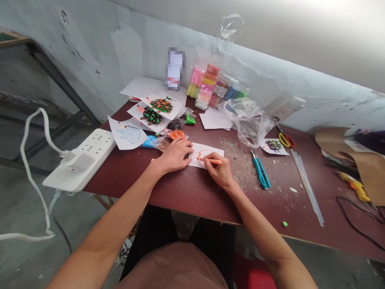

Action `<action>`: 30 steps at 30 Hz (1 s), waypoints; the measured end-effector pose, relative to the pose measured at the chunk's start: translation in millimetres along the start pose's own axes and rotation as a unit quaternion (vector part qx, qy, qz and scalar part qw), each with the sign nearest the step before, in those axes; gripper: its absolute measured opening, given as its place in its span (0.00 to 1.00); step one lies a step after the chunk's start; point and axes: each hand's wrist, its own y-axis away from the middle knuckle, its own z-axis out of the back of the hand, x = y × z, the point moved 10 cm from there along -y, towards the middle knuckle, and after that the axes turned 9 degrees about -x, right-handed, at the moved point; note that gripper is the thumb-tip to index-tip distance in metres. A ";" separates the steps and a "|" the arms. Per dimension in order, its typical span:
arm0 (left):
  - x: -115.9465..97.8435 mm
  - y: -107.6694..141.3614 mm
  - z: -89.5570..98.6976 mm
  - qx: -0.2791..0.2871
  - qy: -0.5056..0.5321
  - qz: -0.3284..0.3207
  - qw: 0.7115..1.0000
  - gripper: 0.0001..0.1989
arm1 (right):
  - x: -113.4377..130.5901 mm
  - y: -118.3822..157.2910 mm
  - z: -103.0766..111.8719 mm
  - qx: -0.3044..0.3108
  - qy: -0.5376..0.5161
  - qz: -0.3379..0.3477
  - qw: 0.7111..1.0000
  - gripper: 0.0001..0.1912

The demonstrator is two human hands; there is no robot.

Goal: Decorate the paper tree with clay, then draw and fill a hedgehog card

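A small white paper (215, 152) with orange lines drawn on it lies on the dark red table. My left hand (177, 155) rests flat on its left end, fingers spread and holding nothing. An orange marker (214, 161) is gripped in my right hand (219, 170), its tip touching the paper. Just behind my left hand sit orange clay (177, 134) and a bag of blue clay (149, 141). Farther left is a sheet with a blue hedgehog drawing (128, 134).
A power strip (87, 154) overhangs the left edge. Packs of coloured clay (207, 86) and a phone (175, 69) stand at the back. To the right lie a teal cutter (261, 170), scissors (286, 140), glue sticks (307, 186) and a yellow glue gun (356, 188).
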 end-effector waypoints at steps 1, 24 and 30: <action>0.1 0.0 0.0 -0.001 0.000 0.000 1.000 0.13 | 0.1 0.0 0.1 0.000 0.000 0.001 1.000 0.13; 1.1 0.6 2.4 -0.014 0.011 0.004 1.000 0.15 | 26.0 13.0 0.6 0.000 0.053 0.090 0.995 0.09; 2.1 0.7 2.9 -0.009 -0.002 0.008 1.000 0.14 | 38.9 29.4 -9.9 0.051 0.087 0.166 0.981 0.06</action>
